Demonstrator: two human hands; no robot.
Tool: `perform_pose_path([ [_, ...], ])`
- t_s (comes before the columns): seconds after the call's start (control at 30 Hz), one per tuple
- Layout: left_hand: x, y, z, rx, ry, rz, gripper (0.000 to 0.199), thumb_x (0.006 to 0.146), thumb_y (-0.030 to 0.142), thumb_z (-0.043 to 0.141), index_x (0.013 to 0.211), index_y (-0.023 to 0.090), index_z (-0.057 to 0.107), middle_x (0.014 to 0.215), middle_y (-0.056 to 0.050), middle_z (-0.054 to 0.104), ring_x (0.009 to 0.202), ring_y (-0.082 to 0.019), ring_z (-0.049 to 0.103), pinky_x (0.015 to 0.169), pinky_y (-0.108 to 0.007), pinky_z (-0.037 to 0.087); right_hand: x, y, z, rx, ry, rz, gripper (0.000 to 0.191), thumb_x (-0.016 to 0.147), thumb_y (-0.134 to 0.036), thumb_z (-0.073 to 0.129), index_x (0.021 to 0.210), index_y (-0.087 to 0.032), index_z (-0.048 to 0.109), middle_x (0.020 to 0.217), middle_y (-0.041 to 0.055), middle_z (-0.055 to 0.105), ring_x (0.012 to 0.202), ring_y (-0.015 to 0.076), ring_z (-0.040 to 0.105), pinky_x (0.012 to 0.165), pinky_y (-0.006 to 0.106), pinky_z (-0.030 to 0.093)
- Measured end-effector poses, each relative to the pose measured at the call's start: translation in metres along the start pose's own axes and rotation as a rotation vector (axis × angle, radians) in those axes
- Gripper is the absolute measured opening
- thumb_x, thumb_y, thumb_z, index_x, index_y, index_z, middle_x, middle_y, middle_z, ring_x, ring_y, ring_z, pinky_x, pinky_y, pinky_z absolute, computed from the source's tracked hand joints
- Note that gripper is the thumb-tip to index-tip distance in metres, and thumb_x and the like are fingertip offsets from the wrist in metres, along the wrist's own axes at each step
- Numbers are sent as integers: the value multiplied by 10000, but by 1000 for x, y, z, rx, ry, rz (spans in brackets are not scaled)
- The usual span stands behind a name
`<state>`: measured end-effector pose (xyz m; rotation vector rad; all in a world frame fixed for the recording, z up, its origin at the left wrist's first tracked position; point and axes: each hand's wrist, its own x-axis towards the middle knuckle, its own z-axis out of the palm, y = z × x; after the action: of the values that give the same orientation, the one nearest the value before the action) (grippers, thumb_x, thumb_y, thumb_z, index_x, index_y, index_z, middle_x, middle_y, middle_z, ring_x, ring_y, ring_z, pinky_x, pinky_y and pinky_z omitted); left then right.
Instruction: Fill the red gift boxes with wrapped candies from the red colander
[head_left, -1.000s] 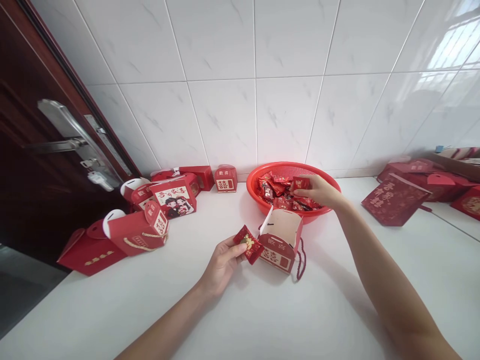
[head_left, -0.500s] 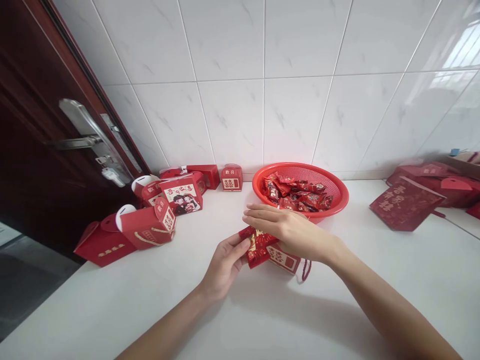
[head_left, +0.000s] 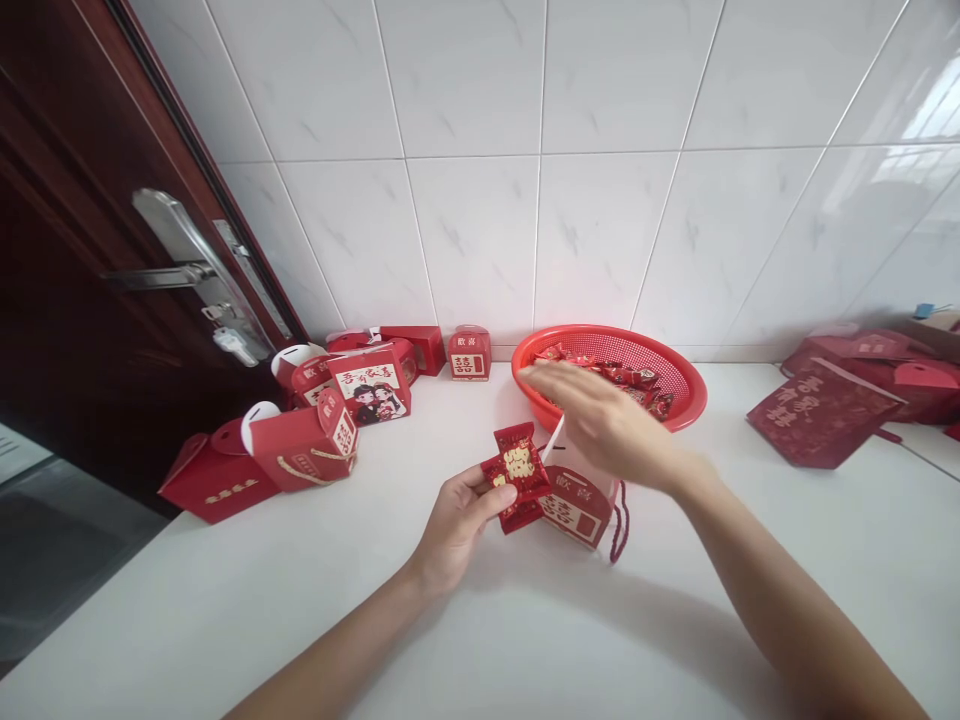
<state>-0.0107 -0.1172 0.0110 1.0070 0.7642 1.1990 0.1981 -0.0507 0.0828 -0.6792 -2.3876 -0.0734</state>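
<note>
In my left hand [head_left: 457,520], thumb and fingers pinch red wrapped sweets [head_left: 519,462] with gold print, at least two overlapping. They are held just left of a small red gift box [head_left: 574,505] with a purple cord handle [head_left: 620,525] and a raised white-edged flap. My right hand [head_left: 604,420], slightly blurred, hovers above and behind that box with its fingers stretched out, and I see nothing in it. Its fingertips are over the near left rim of a red plastic basket [head_left: 686,395], in which several red wrapped sweets [head_left: 637,376] lie. The hand hides part of both box and basket.
Several red gift boxes [head_left: 304,445] stand in a group at the left, near a dark door [head_left: 67,330]. One small box [head_left: 470,355] stands by the tiled wall [head_left: 480,240]. Flat and folded red boxes [head_left: 821,410] lie at the right of the white countertop [head_left: 420,640].
My right hand has lifted off the gift box and moved up toward the basket, uncovering the box front and its flap. The left hand still holds the sweets, now shown more fully.
</note>
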Motion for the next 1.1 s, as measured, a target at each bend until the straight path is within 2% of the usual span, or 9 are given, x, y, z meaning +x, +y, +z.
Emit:
perform_pose_path([
  [0.17,1,-5,-2,44,3,-15,340,755,349,811,1047,178,780,998,-81,794,944,-256,710,910,-383,533,-13,71,-20,-19,98,612,475,870,-163,518,1336,-183,607,1301,115,667,1217,308,610,1017,466,501],
  [0.23,1,-6,-2,57,-12,-30,344,755,351,803,1052,180,776,997,-81,792,941,-261,710,909,-394,534,-21,95,-20,40,-14,824,453,844,-172,558,1293,-169,625,1229,124,692,1145,295,638,961,425,514],
  [0.3,1,-8,-2,68,-25,-49,351,756,359,797,1058,181,772,999,-83,789,936,-265,710,899,-398,537,-27,110,-18,122,-194,916,423,798,-192,627,1218,-159,665,1120,124,719,1053,287,663,875,380,532],
  [0.43,1,-9,-3,95,-23,-74,353,760,372,792,1056,180,770,1006,-89,786,932,-267,707,895,-396,536,-31,116,-9,195,-407,897,346,678,-242,756,1023,-209,742,938,56,732,902,263,673,754,328,524],
  [0.57,2,-11,-4,118,-27,-89,364,770,385,784,1074,184,767,1012,-89,782,927,-261,699,904,-395,528,-29,116,-3,189,-565,864,376,617,-256,786,992,-255,750,822,32,698,771,252,638,667,338,487],
  [0.73,3,-12,-4,129,-15,-104,356,760,387,791,1047,177,770,989,-90,781,905,-249,683,884,-378,524,-27,119,-1,169,-654,827,521,643,-278,756,1162,-313,723,1004,50,707,885,265,640,740,354,486],
  [0.8,3,-12,-4,125,-12,-112,353,754,385,795,1038,176,772,984,-90,781,896,-247,680,876,-371,523,-26,120,-1,158,-680,826,436,654,-290,749,1089,-309,746,1006,49,710,881,268,642,724,353,481],
  [0.93,2,-12,-3,107,-10,-127,357,754,374,796,1056,186,773,988,-81,781,901,-242,679,869,-354,519,-24,118,-1,110,-727,866,82,663,-308,740,707,-240,727,849,66,700,741,259,625,614,350,440],
  [1.1,2,-11,-2,107,-1,-126,374,748,375,797,1066,180,774,999,-93,780,906,-258,684,868,-373,518,-24,117,0,115,-740,879,43,652,-240,725,612,-243,710,796,59,702,650,218,591,555,335,411],
])
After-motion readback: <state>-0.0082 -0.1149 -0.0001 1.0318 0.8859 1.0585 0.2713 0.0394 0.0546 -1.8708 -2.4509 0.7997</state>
